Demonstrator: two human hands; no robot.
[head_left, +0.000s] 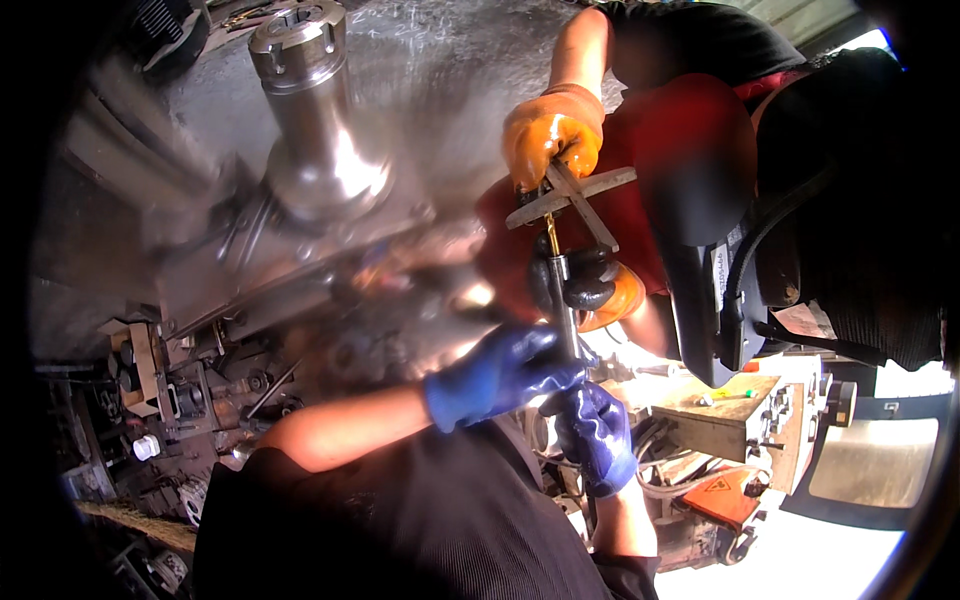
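Workshop (190,400): rod (566,318) in 2 blue-gloved hands (502,376) (598,440)

I saw the left glove (495,375) and the right glove (600,435) in blue, the co-worker's gloves (560,125) in orange and black. To me the rod (563,310) showed silver-grey, the thin shaft (552,234) gold, the ribbed clothing (420,515) black.

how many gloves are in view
4: blue on the left hand and right hand at the metal rod; an upper orange glove at the crossed bars, a lower orange glove by the rod.
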